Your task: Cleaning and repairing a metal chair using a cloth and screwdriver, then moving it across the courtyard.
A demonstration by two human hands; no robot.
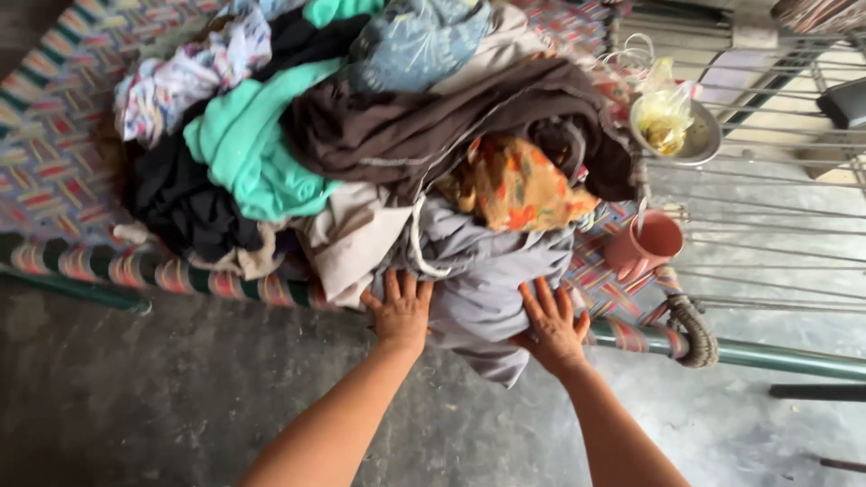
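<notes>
Both forearms reach forward from below, palms down. The left hand (400, 311) and right hand (552, 325) lie flat with fingers spread, gripping nothing, pressed on a grey garment (483, 280) hanging over the near edge of the woven cot (54, 171), below the clothes pile (361, 126).

Crumpled yellowish plastic bag (663, 117) in a metal bowl (704, 144), right of the clothes

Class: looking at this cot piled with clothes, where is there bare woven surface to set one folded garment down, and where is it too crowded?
Bare weave shows left of the black cloth, and a smaller patch lies between the grey cloth and the pink cup. The middle is heaped. Both hands, left and right, press the grey cloth.
</notes>
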